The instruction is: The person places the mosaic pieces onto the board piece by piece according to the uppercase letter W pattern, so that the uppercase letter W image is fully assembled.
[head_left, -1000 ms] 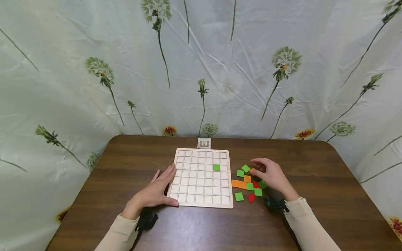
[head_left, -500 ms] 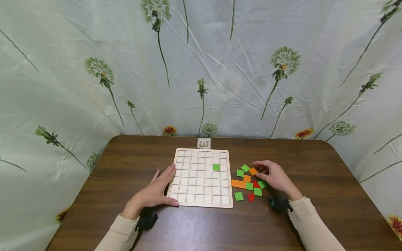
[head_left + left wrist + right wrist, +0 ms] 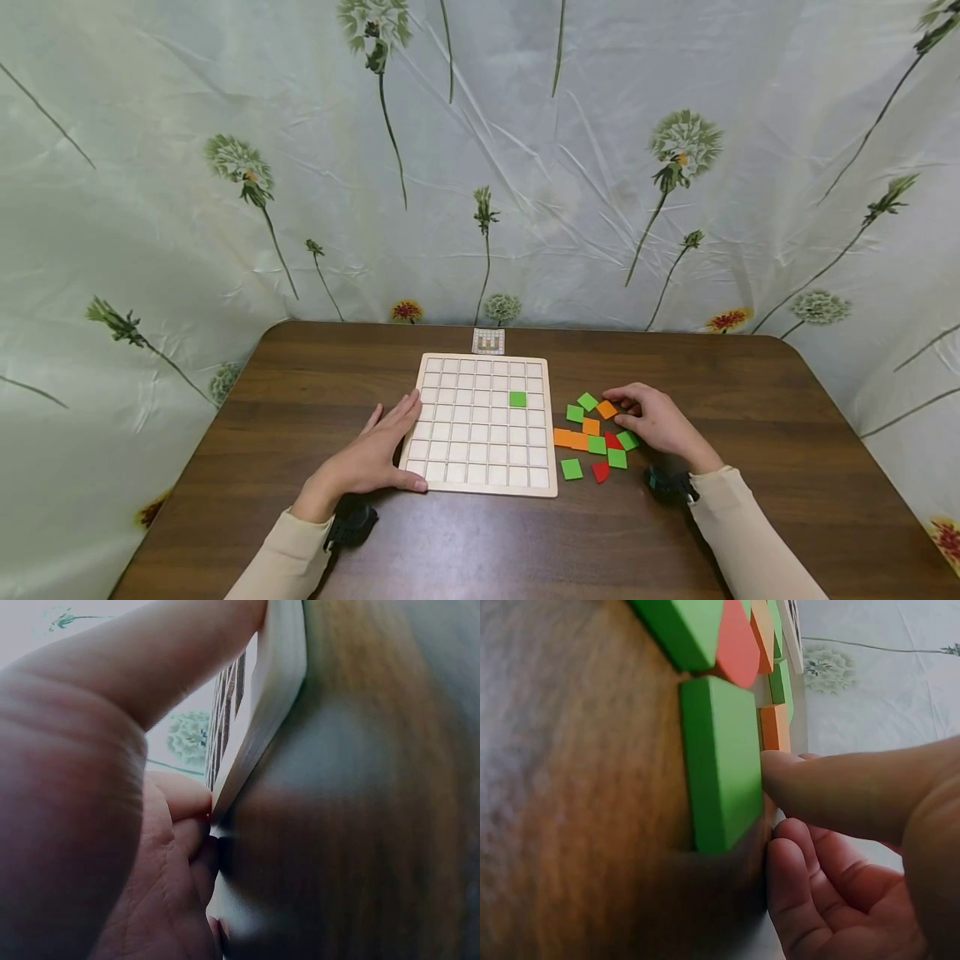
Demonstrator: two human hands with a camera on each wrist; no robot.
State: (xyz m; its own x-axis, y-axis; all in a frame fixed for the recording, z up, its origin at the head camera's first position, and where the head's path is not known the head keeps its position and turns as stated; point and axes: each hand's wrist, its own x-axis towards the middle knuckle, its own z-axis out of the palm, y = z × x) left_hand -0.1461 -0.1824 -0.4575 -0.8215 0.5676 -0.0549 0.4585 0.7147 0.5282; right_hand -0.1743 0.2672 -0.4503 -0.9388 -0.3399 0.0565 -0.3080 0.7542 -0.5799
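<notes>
A pale wooden grid board (image 3: 551, 467) lies on the table, with one green square tile (image 3: 517, 399) in a cell at its upper right. My left hand (image 3: 367, 462) rests along the board's left edge, fingers spread and thumb at the near-left corner. In the left wrist view the thumb (image 3: 172, 652) touches the board's edge (image 3: 277, 697). Right of the board, my right hand (image 3: 660, 422) has loosely bent fingers beside an orange square tile (image 3: 606, 409). Its thumb (image 3: 817, 784) comes near that tile and a green tile (image 3: 724, 765); whether it touches either is unclear.
Between board and right hand lie several loose flat pieces: green squares (image 3: 572, 469), orange tiles (image 3: 577, 441) and red rounded pieces (image 3: 601, 472). A small printed card (image 3: 489, 342) sits behind the board. A flowered cloth (image 3: 480, 167) hangs beyond the brown table (image 3: 480, 550).
My right hand has drawn slightly right, uncovering the orange tile it partly hid a second ago. Over the last half second it has stayed nearly still. The left hand and board have not moved.
</notes>
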